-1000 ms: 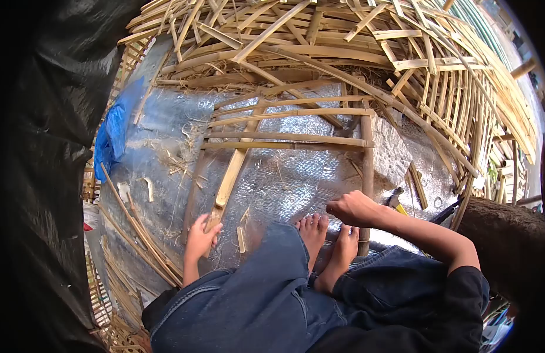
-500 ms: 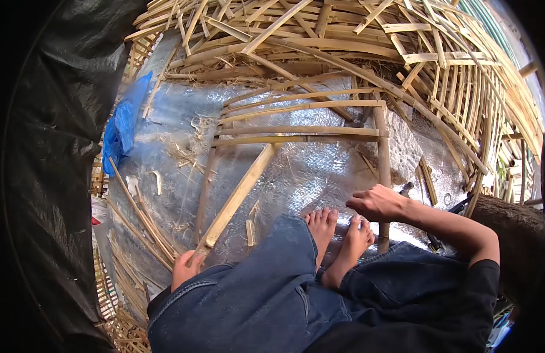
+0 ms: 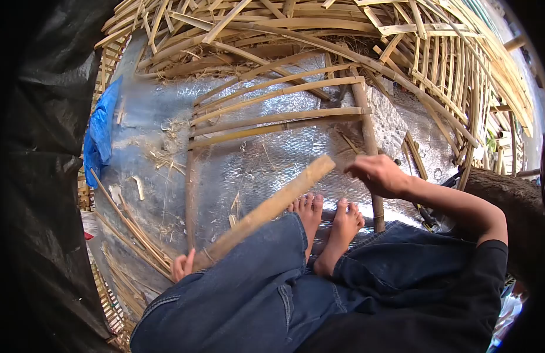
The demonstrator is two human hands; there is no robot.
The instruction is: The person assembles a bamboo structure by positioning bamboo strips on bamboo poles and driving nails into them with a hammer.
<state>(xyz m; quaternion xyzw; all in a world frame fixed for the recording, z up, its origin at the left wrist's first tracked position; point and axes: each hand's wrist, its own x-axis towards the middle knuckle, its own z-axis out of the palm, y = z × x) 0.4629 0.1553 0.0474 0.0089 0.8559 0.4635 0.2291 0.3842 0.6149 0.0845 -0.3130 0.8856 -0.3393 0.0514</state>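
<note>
A flat bamboo slat [image 3: 272,203] slants up across my left knee, its far end raised toward the right. My left hand [image 3: 183,266] is at its lower end, fingers partly hidden behind my leg and one finger sticking up. My right hand [image 3: 378,175] hovers just right of the slat's upper end, fingers curled together; whether anything small is in them is hidden. In front of me lies a bamboo frame [image 3: 369,138] with several cross strips [image 3: 278,119] joining its two side poles. My bare feet [image 3: 343,229] rest inside the frame's near end.
A large heap of split bamboo [image 3: 319,25] fills the back and right. A stone block [image 3: 385,123] sits beside the frame. A blue plastic bag [image 3: 102,126], thin bamboo strips [image 3: 140,229] and a black sheet [image 3: 55,176] are at left. A log [image 3: 505,197] lies at right.
The bamboo slat has swung right and down, from over the frame's near cross strip toward my right hand. My right hand has risen slightly. The whole view has shifted a little.
</note>
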